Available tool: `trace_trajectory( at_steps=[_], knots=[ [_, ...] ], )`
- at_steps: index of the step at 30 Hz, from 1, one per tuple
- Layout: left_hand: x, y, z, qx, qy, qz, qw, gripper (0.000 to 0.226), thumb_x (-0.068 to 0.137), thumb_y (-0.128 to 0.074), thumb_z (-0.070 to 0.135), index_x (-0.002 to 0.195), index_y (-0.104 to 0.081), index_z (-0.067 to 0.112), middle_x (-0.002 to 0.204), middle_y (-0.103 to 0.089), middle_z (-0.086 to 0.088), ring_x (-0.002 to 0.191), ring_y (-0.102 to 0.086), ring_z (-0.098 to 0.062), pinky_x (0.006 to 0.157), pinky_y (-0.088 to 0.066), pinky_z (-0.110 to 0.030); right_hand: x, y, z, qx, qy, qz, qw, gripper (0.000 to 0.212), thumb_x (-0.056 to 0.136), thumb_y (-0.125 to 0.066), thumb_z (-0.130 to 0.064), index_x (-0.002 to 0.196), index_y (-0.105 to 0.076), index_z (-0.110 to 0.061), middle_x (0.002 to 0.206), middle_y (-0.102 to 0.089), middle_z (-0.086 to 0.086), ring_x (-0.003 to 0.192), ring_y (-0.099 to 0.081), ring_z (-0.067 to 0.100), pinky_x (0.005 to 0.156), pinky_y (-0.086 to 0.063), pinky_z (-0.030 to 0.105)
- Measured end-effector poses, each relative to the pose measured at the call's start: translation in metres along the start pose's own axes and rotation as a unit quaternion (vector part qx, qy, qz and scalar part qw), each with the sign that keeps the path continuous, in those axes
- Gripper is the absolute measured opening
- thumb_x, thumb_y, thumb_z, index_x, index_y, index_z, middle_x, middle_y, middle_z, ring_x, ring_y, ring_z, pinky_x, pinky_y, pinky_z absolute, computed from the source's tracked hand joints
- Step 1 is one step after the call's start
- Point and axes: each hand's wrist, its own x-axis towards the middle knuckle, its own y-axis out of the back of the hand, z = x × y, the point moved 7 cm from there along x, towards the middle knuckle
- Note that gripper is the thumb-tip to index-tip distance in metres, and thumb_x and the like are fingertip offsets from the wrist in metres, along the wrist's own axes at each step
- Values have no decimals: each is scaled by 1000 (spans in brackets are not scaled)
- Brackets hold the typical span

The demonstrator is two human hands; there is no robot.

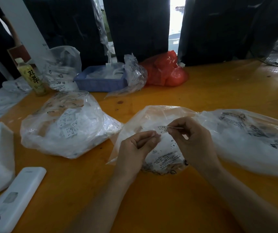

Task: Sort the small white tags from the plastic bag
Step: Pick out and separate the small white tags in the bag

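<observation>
- Nearest, a white remote-like device [12,197] is noted lying flat at the left edge of the orange table [177,207]
- Just beyond, the right hand [192,142] is seen pinching one small white tag [162,128] between thumb and forefinger, held up over the plastic bag [160,148]
- Beside it, the left hand [138,148] is held with fingers curled and pressed together near the tag; whether anything is pinched in it cannot be told
- The step in hand is judged to be the reading of a single tag's size mark before placement
- For the next move, the tag's mark must be identified and a matching pile chosen; a light pinch is judged sufficient
- To the left, a second clear bag [67,130] holding many tags is observed, and a third bag [252,138] to the right
- Farther back, a blue tray [99,83], a drink bottle [31,78] and a red bag [166,71] are recorded
</observation>
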Motion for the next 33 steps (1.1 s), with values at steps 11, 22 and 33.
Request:
trace_trajectory(
  at_steps=[11,22,33],
  knots=[
    [0,7,1,-2,4,41,999,22,92,-74,39,110,-78,27,100,-83,-1,98,-80,-18,63,-63,-28,2,-1,-2,-45,33,-23,998,14,97,-66,-13,105,-71,-24,94,-65,-25,94,-62,-6,77,-47,6],
    [-2,5,2,42,-2,31,999,14,94,-75,37,106,-78,32,89,-83,-1,86,-81,-19,60,-63,-26,1,-9,2,-67,18,-76,995,17,96,-67,-18,111,-72,-25,97,-67,-20,94,-60,-2,77,-47,7],
    [-3,6,3,20,17,40,999,20,83,-78,48,100,-84,38,102,-82,6,78,-81,-23,57,-64,-27,-4,-17,0,-28,9,-91,995,18,96,-66,-30,112,-73,-28,95,-70,-21,88,-64,0,76,-51,14]
  ],
)
